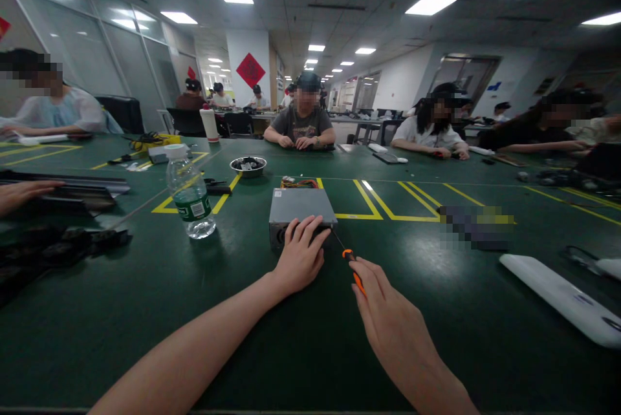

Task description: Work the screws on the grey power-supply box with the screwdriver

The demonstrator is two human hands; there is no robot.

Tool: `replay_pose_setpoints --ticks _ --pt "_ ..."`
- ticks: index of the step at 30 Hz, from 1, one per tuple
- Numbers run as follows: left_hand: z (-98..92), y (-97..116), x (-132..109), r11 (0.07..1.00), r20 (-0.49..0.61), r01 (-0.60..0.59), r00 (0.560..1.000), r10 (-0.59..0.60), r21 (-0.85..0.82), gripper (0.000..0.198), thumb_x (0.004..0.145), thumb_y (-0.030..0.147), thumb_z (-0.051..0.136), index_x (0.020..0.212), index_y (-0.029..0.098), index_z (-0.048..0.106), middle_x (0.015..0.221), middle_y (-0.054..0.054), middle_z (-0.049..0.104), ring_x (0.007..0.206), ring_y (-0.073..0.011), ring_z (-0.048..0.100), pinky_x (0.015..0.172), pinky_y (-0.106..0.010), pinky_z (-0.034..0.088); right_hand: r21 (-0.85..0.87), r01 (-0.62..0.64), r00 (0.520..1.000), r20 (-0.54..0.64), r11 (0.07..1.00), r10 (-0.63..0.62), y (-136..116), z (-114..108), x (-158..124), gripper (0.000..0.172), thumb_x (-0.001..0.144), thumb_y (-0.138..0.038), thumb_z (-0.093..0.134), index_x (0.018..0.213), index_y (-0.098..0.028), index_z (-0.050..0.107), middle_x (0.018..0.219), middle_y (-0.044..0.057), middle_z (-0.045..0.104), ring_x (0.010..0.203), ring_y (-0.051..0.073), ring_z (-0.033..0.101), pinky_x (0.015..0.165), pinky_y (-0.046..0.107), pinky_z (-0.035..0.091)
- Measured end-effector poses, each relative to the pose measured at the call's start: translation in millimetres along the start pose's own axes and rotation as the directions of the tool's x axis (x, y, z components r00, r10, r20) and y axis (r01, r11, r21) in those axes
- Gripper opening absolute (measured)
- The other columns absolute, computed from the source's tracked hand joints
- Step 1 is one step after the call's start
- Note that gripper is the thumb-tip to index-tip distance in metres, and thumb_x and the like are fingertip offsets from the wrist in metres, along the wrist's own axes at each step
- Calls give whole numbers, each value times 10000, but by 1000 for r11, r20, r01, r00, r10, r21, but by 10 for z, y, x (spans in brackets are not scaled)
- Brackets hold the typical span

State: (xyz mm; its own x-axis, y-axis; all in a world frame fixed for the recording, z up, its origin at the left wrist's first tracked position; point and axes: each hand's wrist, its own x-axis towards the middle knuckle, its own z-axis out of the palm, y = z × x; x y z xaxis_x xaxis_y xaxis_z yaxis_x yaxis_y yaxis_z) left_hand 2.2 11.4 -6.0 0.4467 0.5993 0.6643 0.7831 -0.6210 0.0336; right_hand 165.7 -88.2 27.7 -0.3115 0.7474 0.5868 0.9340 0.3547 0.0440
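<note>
A grey metal computer power supply (298,203) sits on the green table in front of me, its bundled coloured wires (303,183) at the far side. My left hand (301,253) lies against its near face, fingers stretched over the near top edge and slightly apart. An orange-and-black screwdriver (347,255) is in my right hand (391,315), with the fingers closed round its handle. The screwdriver's thin shaft slants up and left, reaching the box's near right corner. Whether the tip sits in a screw is too small to tell.
A water bottle (194,198) stands left of the box, and a metal bowl (248,167) of small parts lies beyond. Dark metal panels (92,189) and black parts (48,244) are at left, a white device (557,295) at right. Several people sit around the table.
</note>
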Motion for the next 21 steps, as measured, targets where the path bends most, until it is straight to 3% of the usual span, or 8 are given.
replay_pose_setpoints --ticks 8,21 --pt "15 -6 -5 1000 18 8 1000 -8 -14 396 827 194 439 1220 212 476 1389 -83 358 1298 -238 270 1075 -480 177 -11 -68 995 -70 998 67 13 -15 24 325 939 -327 228 1044 -138 471 827 77 649 559 159 634 451 253 502" --pt "-7 4 0 1000 24 15 1000 -15 -6 404 827 192 438 1229 217 470 1385 -74 366 1298 -233 270 1077 -469 178 146 -122 992 -1 982 124 2 79 -75 246 918 -268 298 1093 -154 427 946 98 608 670 172 645 534 284 539"
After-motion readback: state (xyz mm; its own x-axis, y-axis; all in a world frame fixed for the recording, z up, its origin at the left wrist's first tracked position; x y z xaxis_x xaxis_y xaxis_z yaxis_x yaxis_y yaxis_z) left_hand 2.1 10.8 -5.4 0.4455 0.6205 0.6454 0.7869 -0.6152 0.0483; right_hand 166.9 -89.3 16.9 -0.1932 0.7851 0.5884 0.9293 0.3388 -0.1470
